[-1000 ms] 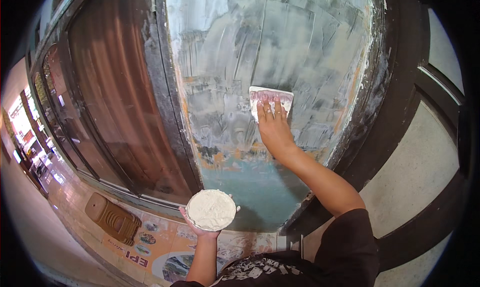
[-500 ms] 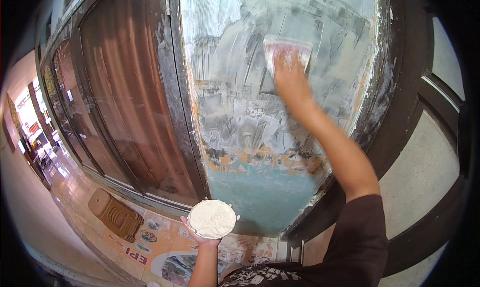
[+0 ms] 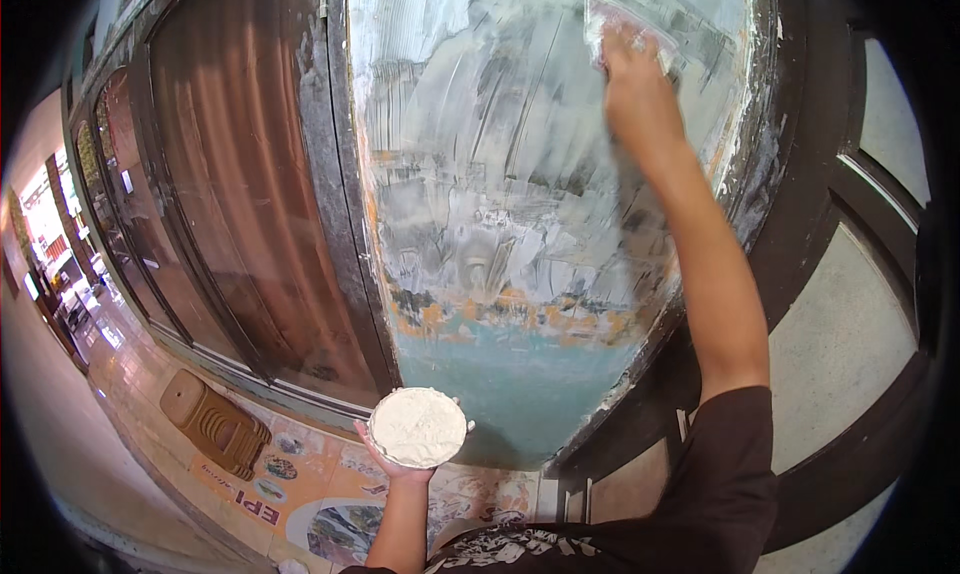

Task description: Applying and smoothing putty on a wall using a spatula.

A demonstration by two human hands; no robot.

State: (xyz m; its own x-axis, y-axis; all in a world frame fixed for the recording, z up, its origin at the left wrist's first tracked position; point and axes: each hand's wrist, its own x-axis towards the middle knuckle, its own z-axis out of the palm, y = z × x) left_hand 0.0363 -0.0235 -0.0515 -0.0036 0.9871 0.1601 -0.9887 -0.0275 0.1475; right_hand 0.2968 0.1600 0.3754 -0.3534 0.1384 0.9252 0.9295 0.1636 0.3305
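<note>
My right hand [image 3: 636, 69] grips a flat, putty-smeared scraper [image 3: 610, 16] and presses it against the upper right part of the wall panel [image 3: 500, 164]. Grey and white filler streaks cover most of that panel, with bare blue-green paint and orange patches lower down. Down near the panel's foot, my left hand [image 3: 395, 466] holds a round container of white putty [image 3: 418, 427] from beneath, its fingers curled around the rim. The putty's surface is lumpy and lies nearly level with the rim.
A dark wooden frame and glass window with a brown curtain [image 3: 240, 174] border the panel on the left. On the right stands a dark-framed door [image 3: 840, 304]. A brown plastic stool [image 3: 213, 424] lies on the floor beside a printed banner sheet [image 3: 255, 504].
My right hand has slid the scraper up and to the right across the panel. The putty container stays in my left hand at about the same height.
</note>
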